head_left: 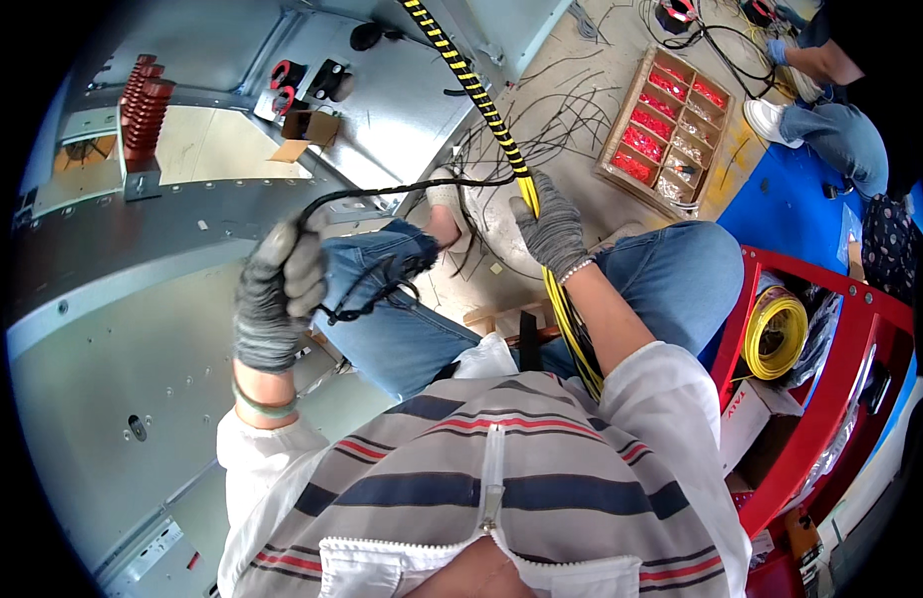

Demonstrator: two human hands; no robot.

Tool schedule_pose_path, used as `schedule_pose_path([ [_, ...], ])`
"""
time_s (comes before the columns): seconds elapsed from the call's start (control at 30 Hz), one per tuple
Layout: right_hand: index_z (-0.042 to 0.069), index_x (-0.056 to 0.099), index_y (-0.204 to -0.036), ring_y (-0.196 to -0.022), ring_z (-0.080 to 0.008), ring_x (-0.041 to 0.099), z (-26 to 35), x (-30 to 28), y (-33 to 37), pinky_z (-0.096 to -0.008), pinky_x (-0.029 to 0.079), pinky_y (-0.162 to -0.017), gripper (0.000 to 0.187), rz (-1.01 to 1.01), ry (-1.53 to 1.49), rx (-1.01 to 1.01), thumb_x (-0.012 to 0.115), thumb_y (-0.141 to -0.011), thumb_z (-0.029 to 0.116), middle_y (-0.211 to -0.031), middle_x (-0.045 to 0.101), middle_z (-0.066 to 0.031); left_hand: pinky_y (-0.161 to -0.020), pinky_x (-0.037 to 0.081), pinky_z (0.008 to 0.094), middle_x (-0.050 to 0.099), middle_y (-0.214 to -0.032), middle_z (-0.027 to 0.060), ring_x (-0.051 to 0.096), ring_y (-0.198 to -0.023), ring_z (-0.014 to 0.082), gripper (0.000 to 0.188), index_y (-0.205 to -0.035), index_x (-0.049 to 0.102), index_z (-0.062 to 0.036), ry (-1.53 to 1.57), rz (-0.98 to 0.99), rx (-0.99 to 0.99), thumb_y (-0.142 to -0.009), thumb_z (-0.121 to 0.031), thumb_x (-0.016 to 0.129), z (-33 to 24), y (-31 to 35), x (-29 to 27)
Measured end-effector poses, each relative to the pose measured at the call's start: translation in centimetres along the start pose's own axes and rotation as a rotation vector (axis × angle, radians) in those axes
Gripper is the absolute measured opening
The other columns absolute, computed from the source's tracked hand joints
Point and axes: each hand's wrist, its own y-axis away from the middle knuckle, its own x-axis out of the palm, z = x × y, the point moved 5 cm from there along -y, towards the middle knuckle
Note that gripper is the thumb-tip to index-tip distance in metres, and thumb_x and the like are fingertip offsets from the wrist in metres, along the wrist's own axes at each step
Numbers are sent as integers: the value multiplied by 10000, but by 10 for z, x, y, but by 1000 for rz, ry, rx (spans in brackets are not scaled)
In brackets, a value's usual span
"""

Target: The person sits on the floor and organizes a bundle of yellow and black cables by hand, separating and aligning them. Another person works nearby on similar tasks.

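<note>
A bundle of yellow wires [567, 324] runs from my lap up past the top edge of the head view. Above my right hand it is wound with black spiral wrap [468, 85], yellow showing between the turns. My right hand [554, 227], in a grey glove, is closed round the bundle just below where the winding ends. From there a black wrap strip [412, 186] stretches left to my left hand [280, 291], also gloved, whose fingers are curled on it. The strip's loose curly tail [367, 299] dangles beside that hand, over my left thigh.
A grey metal cabinet frame [162, 234] fills the left, with brown-red ribbed insulators [148, 118] and an opened cardboard box [307, 133]. Ahead lie black offcuts [556, 130] and a divided parts box [669, 130]. A red rack [815, 399] stands right; another person's leg [830, 140] is beyond.
</note>
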Motion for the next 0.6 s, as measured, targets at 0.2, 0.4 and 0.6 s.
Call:
schedule_pose_path([
  [0.2,45,479,-1123,-907,-302,540,89,-38,43,-366,437,-793,461,15,-192,-282,589,-695,176,-998,540,-152,-353,308,163,289,-640,-17,282,-485,40,321,-1148,349,66,391,83,17,-902,-128,417,10,-7,38],
  [0.4,58,511,-1078,-946,-247,528,103,24,88,-316,386,-867,430,722,-532,-517,609,-681,192,-951,560,-134,-431,339,162,463,-711,16,339,-542,58,310,-1108,429,51,553,300,-26,-880,-153,479,4,-26,67],
  [0.6,20,572,-888,-682,-107,528,79,-9,92,-230,432,-646,281,796,-854,259,499,-842,287,-733,564,-26,-682,515,307,564,-851,93,568,-784,187,252,-1031,474,21,421,25,234,-856,-155,516,1,-75,10],
])
